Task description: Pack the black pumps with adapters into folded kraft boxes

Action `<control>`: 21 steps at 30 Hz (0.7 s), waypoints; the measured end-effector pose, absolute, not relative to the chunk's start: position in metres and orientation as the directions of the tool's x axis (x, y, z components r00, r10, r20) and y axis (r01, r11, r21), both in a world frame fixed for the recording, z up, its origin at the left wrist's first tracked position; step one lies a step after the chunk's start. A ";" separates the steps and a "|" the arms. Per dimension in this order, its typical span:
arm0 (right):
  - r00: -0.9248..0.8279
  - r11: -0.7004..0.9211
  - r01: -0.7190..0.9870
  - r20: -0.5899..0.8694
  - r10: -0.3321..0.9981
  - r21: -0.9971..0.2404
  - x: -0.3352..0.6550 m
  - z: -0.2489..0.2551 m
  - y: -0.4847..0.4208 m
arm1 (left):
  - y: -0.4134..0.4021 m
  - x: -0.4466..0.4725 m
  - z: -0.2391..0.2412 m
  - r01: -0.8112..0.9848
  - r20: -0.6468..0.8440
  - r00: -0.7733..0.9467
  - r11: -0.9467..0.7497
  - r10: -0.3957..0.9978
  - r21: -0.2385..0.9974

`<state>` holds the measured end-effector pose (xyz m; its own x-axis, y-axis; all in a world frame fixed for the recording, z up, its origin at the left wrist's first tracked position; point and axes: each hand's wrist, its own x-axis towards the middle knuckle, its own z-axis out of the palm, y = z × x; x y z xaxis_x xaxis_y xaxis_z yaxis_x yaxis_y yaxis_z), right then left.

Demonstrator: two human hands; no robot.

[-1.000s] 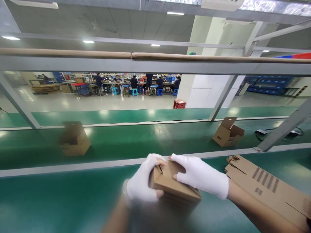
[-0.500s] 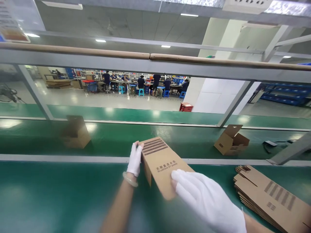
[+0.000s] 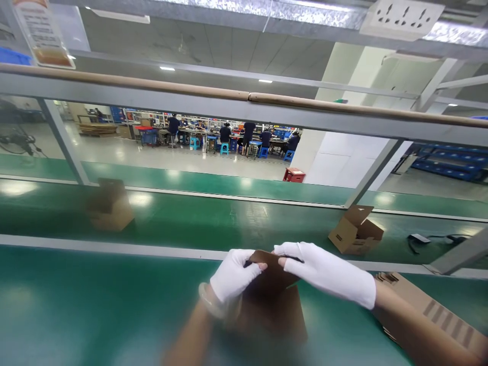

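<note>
A small brown cardboard box (image 3: 272,300) stands on the green work surface (image 3: 95,305) just in front of me, its lower part blurred. My left hand (image 3: 232,274), in a white glove, grips its upper left edge with curled fingers. My right hand (image 3: 328,272), also gloved, presses its fingers on the top flap from the right. Both hands meet at the box's top.
A stack of flat cardboard blanks (image 3: 427,315) lies at my right. On the green conveyor belt (image 3: 229,218) beyond sit a half-open box (image 3: 356,231) at right and a blurred box (image 3: 109,206) at left. A grey metal frame (image 3: 229,109) crosses overhead. Several people work at distant tables (image 3: 229,137).
The box was tilted out flat over the belt edge half a second ago; now it is pulled back and stood upright, with both hands closing on its top flaps.
</note>
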<state>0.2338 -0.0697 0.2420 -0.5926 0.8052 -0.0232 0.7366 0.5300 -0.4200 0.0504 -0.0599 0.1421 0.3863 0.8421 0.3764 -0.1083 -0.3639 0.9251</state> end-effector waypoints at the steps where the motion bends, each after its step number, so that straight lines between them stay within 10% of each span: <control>1: -0.612 0.514 0.714 -0.067 0.788 -0.475 0.234 0.248 -0.065 | -0.058 0.049 0.140 -0.114 0.370 0.383 -0.353 0.847 0.928; 14: -0.693 0.139 0.636 -0.483 0.535 -0.759 0.228 0.247 -0.016 | -0.058 0.037 0.147 -0.139 0.349 0.448 -0.321 0.823 0.937; 21: -0.701 0.331 0.616 -0.306 0.644 -0.714 0.216 0.251 -0.014 | -0.049 0.028 0.140 -0.176 0.365 0.396 -0.320 0.843 0.931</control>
<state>0.2160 -0.0138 0.2512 -0.7012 0.6438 -0.3063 0.6164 0.3315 -0.7143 0.0281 -0.0493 0.1398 0.3957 0.8428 0.3649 -0.1761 -0.3203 0.9308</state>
